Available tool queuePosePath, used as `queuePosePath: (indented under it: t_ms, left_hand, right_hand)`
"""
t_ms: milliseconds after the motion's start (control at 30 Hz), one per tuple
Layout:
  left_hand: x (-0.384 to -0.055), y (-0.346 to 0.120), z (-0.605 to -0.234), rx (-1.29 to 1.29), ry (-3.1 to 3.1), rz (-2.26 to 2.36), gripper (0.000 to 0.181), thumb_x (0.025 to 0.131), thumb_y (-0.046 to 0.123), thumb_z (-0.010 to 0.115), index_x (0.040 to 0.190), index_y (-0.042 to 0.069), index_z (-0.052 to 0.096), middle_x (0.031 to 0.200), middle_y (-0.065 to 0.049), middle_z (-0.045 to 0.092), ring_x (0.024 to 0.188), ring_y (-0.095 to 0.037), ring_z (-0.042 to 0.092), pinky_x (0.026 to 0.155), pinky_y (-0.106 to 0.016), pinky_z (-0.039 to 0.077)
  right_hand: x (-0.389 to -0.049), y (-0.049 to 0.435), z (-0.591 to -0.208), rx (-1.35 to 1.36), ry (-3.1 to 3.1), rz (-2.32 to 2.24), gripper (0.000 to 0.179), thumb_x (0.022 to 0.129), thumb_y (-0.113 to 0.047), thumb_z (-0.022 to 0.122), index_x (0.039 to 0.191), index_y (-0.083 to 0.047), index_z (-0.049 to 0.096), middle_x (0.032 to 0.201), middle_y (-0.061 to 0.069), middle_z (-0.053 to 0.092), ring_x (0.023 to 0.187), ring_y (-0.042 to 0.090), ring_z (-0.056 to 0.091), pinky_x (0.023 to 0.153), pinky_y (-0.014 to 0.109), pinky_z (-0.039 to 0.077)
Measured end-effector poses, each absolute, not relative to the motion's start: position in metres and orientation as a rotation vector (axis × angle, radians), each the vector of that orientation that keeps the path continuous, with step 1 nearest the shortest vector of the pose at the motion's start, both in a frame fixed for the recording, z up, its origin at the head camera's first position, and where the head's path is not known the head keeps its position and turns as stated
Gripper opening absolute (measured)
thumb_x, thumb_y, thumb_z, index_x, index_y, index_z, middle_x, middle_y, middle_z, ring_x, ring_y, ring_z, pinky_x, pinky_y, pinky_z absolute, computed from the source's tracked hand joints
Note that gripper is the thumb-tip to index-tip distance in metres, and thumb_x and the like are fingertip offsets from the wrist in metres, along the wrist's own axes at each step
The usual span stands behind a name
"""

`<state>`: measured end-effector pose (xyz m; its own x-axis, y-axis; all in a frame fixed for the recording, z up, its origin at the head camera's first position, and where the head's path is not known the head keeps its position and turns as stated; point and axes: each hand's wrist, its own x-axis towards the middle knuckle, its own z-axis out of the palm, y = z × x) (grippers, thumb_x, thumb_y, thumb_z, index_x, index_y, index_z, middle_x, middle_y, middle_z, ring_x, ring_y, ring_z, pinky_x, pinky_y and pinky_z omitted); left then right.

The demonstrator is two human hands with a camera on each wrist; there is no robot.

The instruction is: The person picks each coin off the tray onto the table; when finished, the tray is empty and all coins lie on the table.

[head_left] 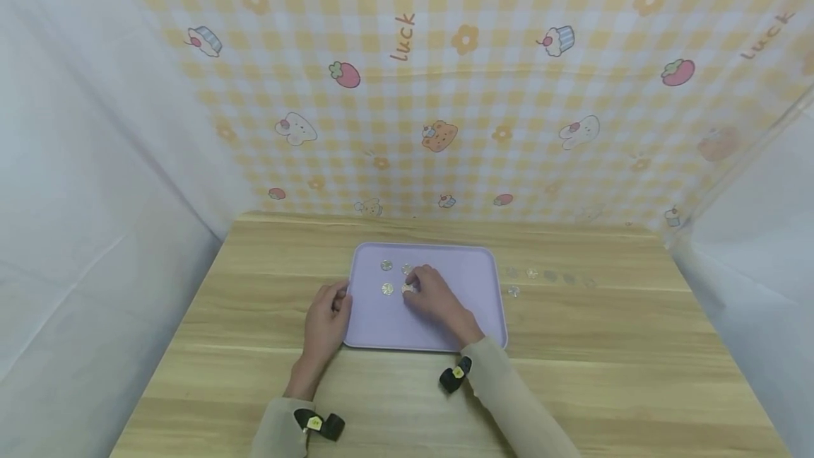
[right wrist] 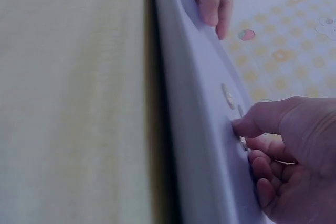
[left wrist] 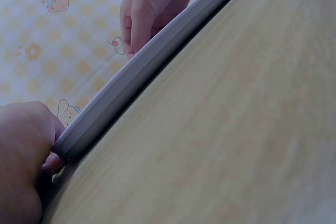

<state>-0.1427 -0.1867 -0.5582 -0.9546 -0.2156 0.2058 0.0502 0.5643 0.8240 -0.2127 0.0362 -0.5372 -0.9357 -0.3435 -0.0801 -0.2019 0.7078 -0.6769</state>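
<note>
Currently, wooden table (head_left: 604, 373) beneath; lilac tray (head_left: 375, 327) upon it; my left hand (head_left: 325, 325) grips the tray's left rim; my right hand (head_left: 437, 299), apart from the left, pinches one coin (head_left: 408, 289) over the tray, left of its middle; three tray coins (head_left: 386, 265) lie near it; more table coins (head_left: 531, 273) lie right of the tray, some faint.

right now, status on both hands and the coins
Left fingers gripping left edge of tray. Right fingers pinching one coin. Three other coins close beside, nothing seen blocking.
</note>
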Motion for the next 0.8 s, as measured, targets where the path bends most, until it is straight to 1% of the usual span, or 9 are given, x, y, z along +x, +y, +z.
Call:
queuePosePath:
  t_ms: [133, 200, 367, 533, 667, 800]
  left_hand:
    - [-0.143, -0.187, -0.559, 0.143, -2.527, -1.35, 0.03, 0.095, 0.01, 0.062, 0.124, 0.003, 0.066, 0.097, -0.006, 0.063, 0.081, -0.013, 0.056, 0.067, -0.02, 0.05]
    - [-0.143, -0.187, -0.559, 0.151, -2.533, -1.352, 0.03, 0.096, 0.01, 0.062, 0.124, 0.003, 0.066, 0.097, -0.006, 0.062, 0.081, -0.014, 0.056, 0.068, -0.021, 0.05]
    - [-0.142, -0.187, -0.558, 0.163, -2.535, -1.343, 0.03, 0.096, 0.009, 0.062, 0.125, 0.002, 0.065, 0.097, -0.006, 0.062, 0.081, -0.014, 0.055, 0.067, -0.02, 0.049]
    - [-0.142, -0.187, -0.558, 0.157, -2.517, -1.331, 0.03, 0.094, 0.007, 0.064, 0.123, 0.001, 0.066, 0.096, -0.006, 0.063, 0.079, -0.014, 0.055, 0.065, -0.02, 0.049]
    - [-0.142, -0.186, -0.559, 0.149, -2.51, -1.329, 0.03, 0.094, 0.007, 0.064, 0.123, 0.001, 0.066, 0.096, -0.006, 0.063, 0.078, -0.013, 0.055, 0.066, -0.02, 0.049]
    - [-0.142, -0.186, -0.559, 0.145, -2.516, -1.339, 0.03, 0.094, 0.008, 0.064, 0.124, 0.001, 0.066, 0.097, -0.006, 0.063, 0.079, -0.013, 0.056, 0.066, -0.02, 0.05]
  right_hand:
    - [-0.217, 0.037, -0.534, -0.432, 2.681, -1.037, 0.015, 0.085, -0.014, 0.068, 0.097, -0.006, 0.066, 0.095, 0.005, 0.057, 0.087, 0.018, 0.051, 0.08, 0.034, 0.047]
    - [-0.217, 0.037, -0.533, -0.434, 2.676, -1.044, 0.014, 0.084, -0.014, 0.068, 0.096, -0.006, 0.065, 0.093, 0.006, 0.056, 0.086, 0.019, 0.051, 0.078, 0.033, 0.046]
    - [-0.217, 0.036, -0.532, -0.454, 2.676, -1.049, 0.019, 0.084, -0.014, 0.069, 0.1, -0.006, 0.063, 0.092, 0.005, 0.056, 0.086, 0.018, 0.051, 0.077, 0.033, 0.046]
    - [-0.217, 0.035, -0.53, -0.45, 2.671, -1.008, 0.021, 0.085, -0.016, 0.069, 0.103, -0.005, 0.065, 0.093, 0.005, 0.058, 0.086, 0.019, 0.053, 0.078, 0.034, 0.048]
    - [-0.22, 0.036, -0.526, -0.412, 2.639, -0.984, 0.024, 0.084, -0.017, 0.07, 0.104, -0.005, 0.066, 0.094, 0.005, 0.058, 0.086, 0.019, 0.053, 0.078, 0.035, 0.048]
    - [-0.223, 0.037, -0.523, -0.403, 2.617, -0.976, 0.025, 0.081, -0.017, 0.071, 0.101, -0.003, 0.065, 0.091, 0.005, 0.058, 0.084, 0.02, 0.053, 0.075, 0.034, 0.047]
